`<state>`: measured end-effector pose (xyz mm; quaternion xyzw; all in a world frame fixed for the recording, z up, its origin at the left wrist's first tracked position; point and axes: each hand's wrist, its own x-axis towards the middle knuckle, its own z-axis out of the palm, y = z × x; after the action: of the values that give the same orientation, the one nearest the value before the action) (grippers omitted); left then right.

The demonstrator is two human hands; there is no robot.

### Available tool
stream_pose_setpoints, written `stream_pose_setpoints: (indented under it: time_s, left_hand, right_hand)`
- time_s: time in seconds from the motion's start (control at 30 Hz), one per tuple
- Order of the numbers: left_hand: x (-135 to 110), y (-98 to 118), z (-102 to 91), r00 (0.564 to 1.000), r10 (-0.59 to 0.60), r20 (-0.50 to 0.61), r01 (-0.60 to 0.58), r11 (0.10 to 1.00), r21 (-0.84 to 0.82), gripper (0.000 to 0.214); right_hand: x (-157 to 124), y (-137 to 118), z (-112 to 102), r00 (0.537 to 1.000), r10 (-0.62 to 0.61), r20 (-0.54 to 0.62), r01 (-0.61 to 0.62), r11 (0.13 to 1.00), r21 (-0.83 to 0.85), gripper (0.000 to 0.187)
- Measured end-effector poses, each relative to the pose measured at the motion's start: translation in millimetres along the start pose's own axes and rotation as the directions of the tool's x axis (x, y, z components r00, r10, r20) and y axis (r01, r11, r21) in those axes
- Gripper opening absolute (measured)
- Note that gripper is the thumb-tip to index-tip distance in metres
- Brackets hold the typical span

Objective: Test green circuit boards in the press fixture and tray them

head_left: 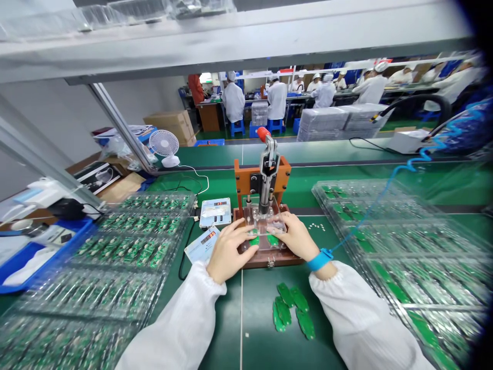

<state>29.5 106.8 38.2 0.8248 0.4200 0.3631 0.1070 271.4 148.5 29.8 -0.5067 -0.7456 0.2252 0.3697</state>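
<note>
Two green boards (272, 240) are sitting in the toggle-press fixture (265, 190); left hand (230, 248) and right hand (299, 237) are flanking them, fingers partly curled, probably for alignment; can't tell if gripping.

Red digits (220, 204) on two display boxes (214, 211) are too blurred to read.

Loose white cloth covers both arms, the left sleeve (179, 321) and the right sleeve (358, 313) creasing softly and puffing out before they draw in at gathered cuffs (211, 289). The left hand (233, 249) and the right hand (299, 237) are bare. Between the right hand and its cuff sits a bright blue band (319, 260), trailing a thin blue cord (411, 164) that winds into coils.
</note>
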Motion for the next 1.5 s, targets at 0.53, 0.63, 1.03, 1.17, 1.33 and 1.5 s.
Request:
stream_pose_setpoints:
  time_s: [0.53, 0.63, 1.03, 1.17, 1.33, 1.5]
  left_hand:
    - [-10, 12, 10.5, 0.962, 0.024, -0.271, -0.050, 0.995, -0.089, 0.013]
    - [-15, 30, 9.8, 0.918, 0.090, -0.387, -0.147, 0.982, -0.122, 0.012]
    - [-28, 38, 45.4, 0.866, 0.501, -0.008, -0.494, 0.851, -0.178, 0.013]
    - [-29, 36, 47.1, 0.864, 0.503, -0.009, -0.497, 0.852, -0.165, 0.013]
    - [-28, 36, 49.9, 0.864, 0.504, -0.010, -0.499, 0.853, -0.150, 0.011]
    - [-31, 35, 54.4, 0.875, 0.483, -0.023, -0.480, 0.863, -0.156, 0.014]
  right_hand:
    - [9, -16, -39, 0.929, 0.137, -0.344, -0.080, 0.981, 0.176, 0.028]
    - [30, -31, -65, 0.893, 0.099, -0.440, 0.002, 0.975, 0.223, 0.031]
    - [173, -140, -105, 0.993, -0.093, -0.071, 0.112, 0.927, 0.358, 0.070]
    - [172, -162, -112, 0.981, -0.161, -0.110, 0.192, 0.898, 0.396, 0.062]
    - [104, -186, -110, 0.788, -0.454, -0.417, 0.548, 0.825, 0.137, 0.040]
    - [36, -181, -86, 0.626, -0.627, -0.464, 0.645, 0.750, -0.144, 0.035]
